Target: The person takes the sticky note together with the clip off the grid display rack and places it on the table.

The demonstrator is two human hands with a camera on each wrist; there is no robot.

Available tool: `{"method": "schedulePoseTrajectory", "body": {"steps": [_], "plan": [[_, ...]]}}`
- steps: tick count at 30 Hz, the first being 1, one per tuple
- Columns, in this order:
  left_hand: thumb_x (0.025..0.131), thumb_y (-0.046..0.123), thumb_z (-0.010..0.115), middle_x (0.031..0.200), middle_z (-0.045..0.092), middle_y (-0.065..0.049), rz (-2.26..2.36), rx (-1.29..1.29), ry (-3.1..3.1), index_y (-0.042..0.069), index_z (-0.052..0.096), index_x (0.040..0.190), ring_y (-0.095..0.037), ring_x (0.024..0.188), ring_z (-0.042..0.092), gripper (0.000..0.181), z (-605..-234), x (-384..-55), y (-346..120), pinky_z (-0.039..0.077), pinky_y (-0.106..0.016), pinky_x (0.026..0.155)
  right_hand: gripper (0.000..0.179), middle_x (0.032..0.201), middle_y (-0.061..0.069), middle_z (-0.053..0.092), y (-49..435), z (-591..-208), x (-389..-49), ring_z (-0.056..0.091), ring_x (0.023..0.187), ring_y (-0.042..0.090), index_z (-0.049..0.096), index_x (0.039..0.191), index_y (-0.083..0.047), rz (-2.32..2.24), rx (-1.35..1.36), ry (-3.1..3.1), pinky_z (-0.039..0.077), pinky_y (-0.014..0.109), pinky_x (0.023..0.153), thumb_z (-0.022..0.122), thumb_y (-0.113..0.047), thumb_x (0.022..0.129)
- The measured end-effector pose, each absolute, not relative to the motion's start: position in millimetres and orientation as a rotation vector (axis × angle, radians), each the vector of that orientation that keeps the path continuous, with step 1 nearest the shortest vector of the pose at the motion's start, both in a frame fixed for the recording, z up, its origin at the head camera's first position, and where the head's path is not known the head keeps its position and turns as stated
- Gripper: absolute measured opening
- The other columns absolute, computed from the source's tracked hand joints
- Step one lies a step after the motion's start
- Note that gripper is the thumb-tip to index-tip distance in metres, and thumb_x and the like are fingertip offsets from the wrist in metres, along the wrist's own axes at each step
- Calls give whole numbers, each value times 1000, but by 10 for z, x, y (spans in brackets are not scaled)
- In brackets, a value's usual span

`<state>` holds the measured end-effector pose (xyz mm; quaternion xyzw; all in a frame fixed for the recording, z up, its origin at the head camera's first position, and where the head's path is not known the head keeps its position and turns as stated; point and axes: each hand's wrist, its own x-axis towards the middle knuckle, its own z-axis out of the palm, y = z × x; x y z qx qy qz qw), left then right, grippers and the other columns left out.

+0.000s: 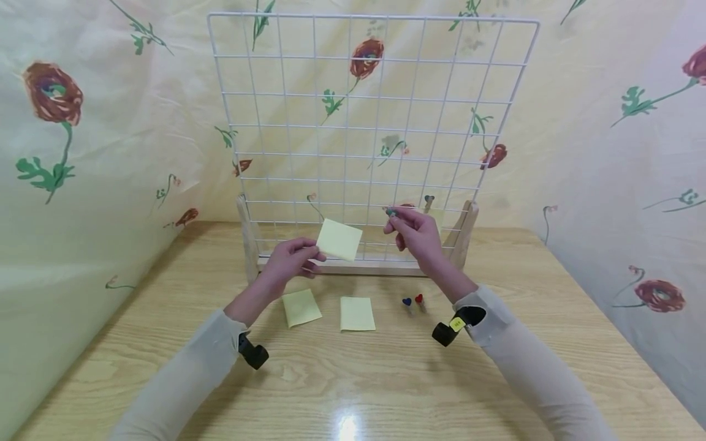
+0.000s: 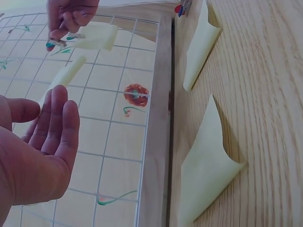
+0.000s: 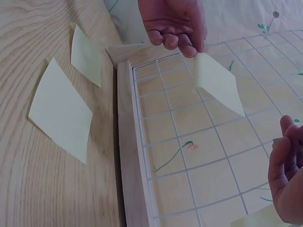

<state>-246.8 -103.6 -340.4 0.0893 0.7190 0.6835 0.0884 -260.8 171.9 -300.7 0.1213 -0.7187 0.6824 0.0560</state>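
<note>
My left hand (image 1: pixel 295 257) pinches a pale yellow paper note (image 1: pixel 339 239) by its edge, in front of the white wire grid (image 1: pixel 346 127). To its right, my right hand (image 1: pixel 416 236) holds a small clip (image 1: pixel 390 212) with a green heart between thumb and fingertips, close to the grid. Partly behind the right hand, another yellow note (image 2: pixel 97 38) hangs on the grid under a dark heart clip (image 1: pixel 429 199). In the right wrist view the held note (image 3: pixel 220 85) curves down from the left fingertips. There the right hand (image 3: pixel 289 175) shows only in part.
Two more yellow notes, one on the left (image 1: pixel 301 307) and one in the middle (image 1: pixel 357 313), lie on the wooden table (image 1: pixel 309 392). Right of them are a blue heart clip (image 1: pixel 407 302) and a red heart clip (image 1: pixel 420 300). Wooden feet (image 1: pixel 464 234) support the grid.
</note>
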Motion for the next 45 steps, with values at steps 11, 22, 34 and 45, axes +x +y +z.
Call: {"method": "schedulePoseTrajectory", "body": {"steps": [11,22,34,45], "plan": [[98,13,54,86,69,-1,2027,237,2168,-3,56,121,-14,65,64,27,-3424,-2415,-1180,55,-28,63,31,69,-9,67,1835,-3099,-2552,44,48,6,57,126,5,1991,323,-2266,38,18,47,54,-8,98],[98,12,55,85,67,0,2044,209,2163,-3,56,119,-14,64,62,26,-3462,-2359,-1350,53,-26,63,32,70,-9,66,1933,-3146,-2505,45,49,5,56,125,8,1983,353,-2292,38,17,47,53,-8,98],[99,14,53,85,65,1,1988,174,2221,-7,54,119,-13,66,59,29,-3475,-2344,-1580,51,-25,64,31,70,-7,65,2045,-3199,-2473,47,52,4,55,122,13,1970,354,-2305,39,16,48,52,-6,98],[100,13,49,83,59,-1,1964,146,2258,-7,52,115,-10,64,53,24,-3470,-2289,-1807,47,-23,59,29,68,-5,63,2170,-3281,-2411,47,51,5,57,119,13,1907,368,-2368,38,17,47,53,-6,98]]}}
